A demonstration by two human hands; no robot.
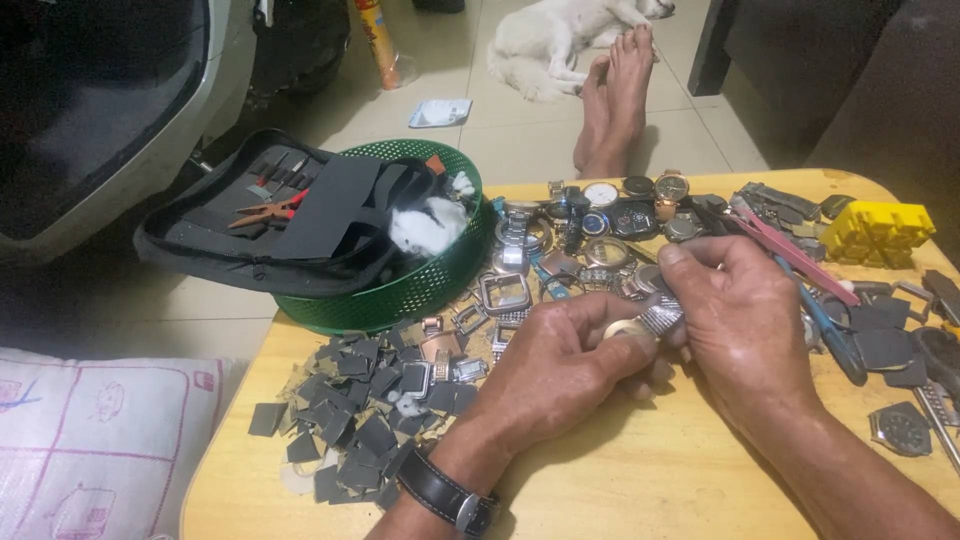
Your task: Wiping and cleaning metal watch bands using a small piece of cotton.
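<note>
Left hand (560, 355) pinches the watch (632, 328); right hand (735, 320) grips its band (662, 316) just beside — best keep both pinches tight, close to the joint.

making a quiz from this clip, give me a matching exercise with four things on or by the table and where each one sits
Things:
1. green basket
2. yellow block
3. pile of dark square pieces
4. gold-toned watch

Places:
A. far right of the table
B. between the left hand and right hand
C. near left part of the table
D. far left edge of the table, under a black tool case

Pairs: 1-D, 2-A, 3-C, 4-B
</note>
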